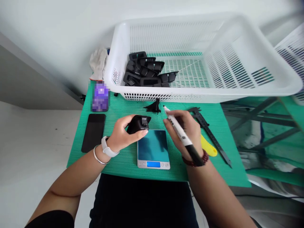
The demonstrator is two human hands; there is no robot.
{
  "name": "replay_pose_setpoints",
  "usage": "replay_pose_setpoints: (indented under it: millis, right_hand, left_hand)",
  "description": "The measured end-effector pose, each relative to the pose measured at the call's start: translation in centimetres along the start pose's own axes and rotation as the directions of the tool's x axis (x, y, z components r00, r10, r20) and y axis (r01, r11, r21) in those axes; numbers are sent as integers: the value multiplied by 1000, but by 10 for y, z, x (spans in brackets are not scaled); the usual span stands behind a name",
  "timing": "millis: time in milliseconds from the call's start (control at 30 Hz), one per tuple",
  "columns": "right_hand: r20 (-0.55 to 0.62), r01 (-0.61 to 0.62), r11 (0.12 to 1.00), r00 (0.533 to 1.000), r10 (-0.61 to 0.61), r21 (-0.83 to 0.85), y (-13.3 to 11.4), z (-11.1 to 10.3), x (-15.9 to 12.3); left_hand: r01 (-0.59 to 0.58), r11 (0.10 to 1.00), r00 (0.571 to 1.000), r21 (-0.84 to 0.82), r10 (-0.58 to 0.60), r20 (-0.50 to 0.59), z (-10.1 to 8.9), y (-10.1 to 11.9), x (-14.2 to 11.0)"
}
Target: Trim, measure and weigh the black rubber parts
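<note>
My left hand (123, 134) grips a black molded plastic part (139, 124), held just above the upper left of a small digital scale (153, 147). The scale has a shiny platform and a lit blue display. Between the fingers of my right hand (187, 128) is a white marker pen (177, 129) with a black end, its tip pointing up and left, apart from the black part. Beyond both hands, a small black scrap-like piece (154, 106) lies on the green mat (123, 164).
A large white plastic basket (171, 95) stands at the back, with several black parts (148, 71) on its left side. A phone (93, 133), a purple-screened device (101, 97) and a glove (98, 63) lie left. On the right are a caliper (213, 136) and a yellow-handled tool (208, 147).
</note>
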State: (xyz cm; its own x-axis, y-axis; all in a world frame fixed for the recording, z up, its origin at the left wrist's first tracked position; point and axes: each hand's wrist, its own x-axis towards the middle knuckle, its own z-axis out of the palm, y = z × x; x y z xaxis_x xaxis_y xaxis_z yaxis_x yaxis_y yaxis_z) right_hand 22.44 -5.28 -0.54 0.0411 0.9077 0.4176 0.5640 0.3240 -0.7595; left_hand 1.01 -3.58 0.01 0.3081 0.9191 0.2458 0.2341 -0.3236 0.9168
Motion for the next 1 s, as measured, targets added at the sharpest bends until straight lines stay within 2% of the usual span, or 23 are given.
replay_pose_setpoints:
  millis: [67,133,267,400,467,533,633,700,767,867,1000]
  right_hand:
    - [105,117,975,990,-98,-191,4,-11,-1]
    - [203,208,929,968,-150,-307,10,-24,-5]
    - [394,346,789,908,-145,-508,27,-45,-18]
    - [509,435,705,852,-122,-560,43,-50,-28]
    - [543,453,693,833,-105,-561,46,-50,-30]
    - [540,429,710,837,-81,-558,43,-52,-29]
    - [472,316,827,879,-70,-465,28,-57,-24]
    - [483,242,927,872,-77,-288,15,-60,-20]
    - [576,208,977,805,-143,-48,4,-59,-16]
    - [661,111,959,703,-261,261,-4,-51,-11]
    - [726,-77,915,636,-261,396,-4,-48,0]
  left_hand:
    - [-46,999,999,3,46,-7,-1,-1,1]
    - [-105,994,994,-1,105,7,-2,-1,1]
    - [-164,985,986,-61,166,25,-1,-1,2]
    - [-168,979,982,-113,176,68,0,0,2]
    - [-183,974,975,-134,197,101,1,1,1]
    - [-189,968,967,-164,213,138,2,2,0]
    - [-222,948,937,-227,271,218,3,7,-2]
    - [-263,928,894,-264,338,295,3,12,-2]
    - [-290,912,850,-292,385,360,3,18,-2]
    - [-271,911,831,-310,384,403,4,24,-3]
    - [-275,912,814,-305,389,431,3,30,-2]
